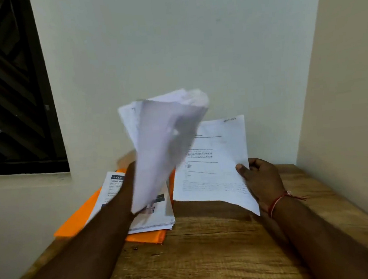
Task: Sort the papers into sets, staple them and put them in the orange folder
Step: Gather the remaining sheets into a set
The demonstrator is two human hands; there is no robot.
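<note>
Folder (79, 224), orange, lies flat on the left part of the wooden counter (210, 248), with 1 corner past the counter's left edge. A stack (114, 187) of printed papers rests on the folder, partly covered by the left forearm. The left hand (130, 173) holds a sheaf (165, 136) of white papers upright above the stack. The sheaf is heavily motion-blurred and its top edge curls over to the right. The left fingers are hidden behind the sheaf, so how they lie cannot be told. The right hand (262, 177) pinches 1 printed sheet (212, 170) at its right edge, thumb pressed on the printed face and fingers (256, 163) curled behind. The sheet is tilted up toward the wall (170, 40), and its lower edge hangs just above the counter, to the right of the folder. The sheaf overlaps the sheet's left edge in view. A red thread (277, 202) circles the right wrist. A dark window (7, 88) sits at upper left.
</note>
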